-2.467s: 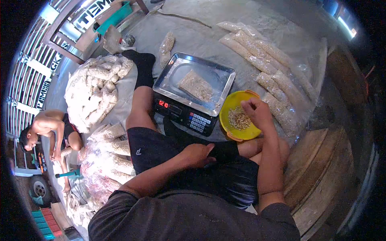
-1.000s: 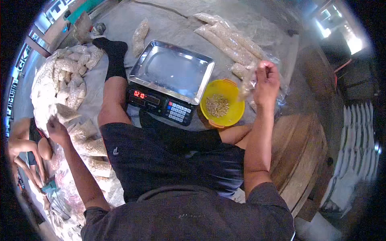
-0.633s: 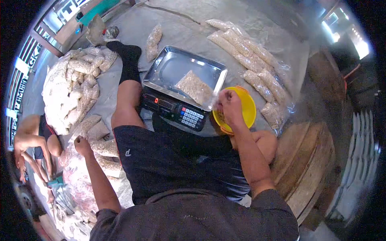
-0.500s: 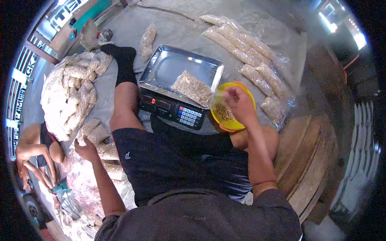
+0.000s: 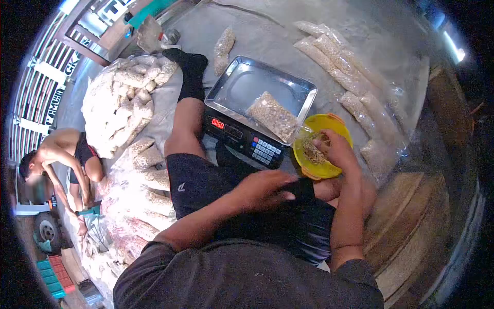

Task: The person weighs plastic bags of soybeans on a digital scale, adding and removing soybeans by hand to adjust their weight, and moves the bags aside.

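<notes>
My right hand [image 5: 338, 150] reaches into a yellow basin [image 5: 337, 122], fingers curled down among small pale pieces [image 5: 313, 149]; what they hold is hidden. Over my lap, my left hand [image 5: 265, 189] is slightly blurred, its thumb apart from the stretched fingers and nothing visible in it. A clear plastic bag of pale chopped pieces [image 5: 272, 116] lies on the steel tray [image 5: 252, 77] of a digital scale [image 5: 242, 139]. The bag's clear end hangs over the tray's edge toward the basin. Red digits on the scale appear to read 0.060.
Filled bags [image 5: 355, 77] lie in rows at the right, and one bag [image 5: 224, 51] lies beyond the scale. A large pile of filled bags [image 5: 121, 103] is at the left, near more bags [image 5: 154, 180] by my leg. Another person [image 5: 67, 154] bends down at far left.
My left hand has moved from the bags at the left to over my lap. My right hand has lowered into the basin. The scale reading rose from 0, and the view has shifted.
</notes>
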Demonstrator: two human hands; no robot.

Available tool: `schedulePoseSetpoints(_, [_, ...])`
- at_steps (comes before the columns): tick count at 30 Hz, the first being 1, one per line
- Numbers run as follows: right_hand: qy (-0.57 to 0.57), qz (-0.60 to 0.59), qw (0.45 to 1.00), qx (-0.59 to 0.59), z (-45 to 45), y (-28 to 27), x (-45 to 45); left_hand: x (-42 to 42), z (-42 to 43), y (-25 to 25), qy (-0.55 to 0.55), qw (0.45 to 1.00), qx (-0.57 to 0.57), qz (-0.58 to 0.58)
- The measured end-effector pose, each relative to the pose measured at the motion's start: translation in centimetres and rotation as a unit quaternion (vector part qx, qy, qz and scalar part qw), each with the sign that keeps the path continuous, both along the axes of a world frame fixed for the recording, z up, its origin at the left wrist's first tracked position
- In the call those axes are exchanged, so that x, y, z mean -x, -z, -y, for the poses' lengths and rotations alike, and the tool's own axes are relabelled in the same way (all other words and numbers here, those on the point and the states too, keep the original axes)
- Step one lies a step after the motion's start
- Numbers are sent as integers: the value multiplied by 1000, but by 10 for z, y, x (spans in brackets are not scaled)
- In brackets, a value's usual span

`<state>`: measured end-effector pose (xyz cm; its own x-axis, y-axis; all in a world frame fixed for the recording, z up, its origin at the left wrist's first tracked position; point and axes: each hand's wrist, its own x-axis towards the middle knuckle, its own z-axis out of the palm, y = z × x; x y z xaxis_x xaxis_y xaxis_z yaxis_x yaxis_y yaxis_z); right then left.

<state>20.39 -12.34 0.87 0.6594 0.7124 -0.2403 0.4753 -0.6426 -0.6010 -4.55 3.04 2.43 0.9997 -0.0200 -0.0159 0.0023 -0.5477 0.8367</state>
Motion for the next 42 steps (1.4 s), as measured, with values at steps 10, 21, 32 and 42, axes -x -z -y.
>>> schedulePoseSetpoints(10, [62,-96,975,-190,-30,28,12,-106,6,15,-221,927,-277,122])
schedulePoseSetpoints(21, [-127,100,947,-278,-31,37,33,-97,0,12,-275,941,-141,138])
schedulePoseSetpoints(32, [-105,177,966,-159,-63,15,54,-100,-72,32,-222,952,-124,170])
schedulePoseSetpoints(42, [-163,218,960,-72,-81,7,52,-100,-82,42,-228,958,-86,152])
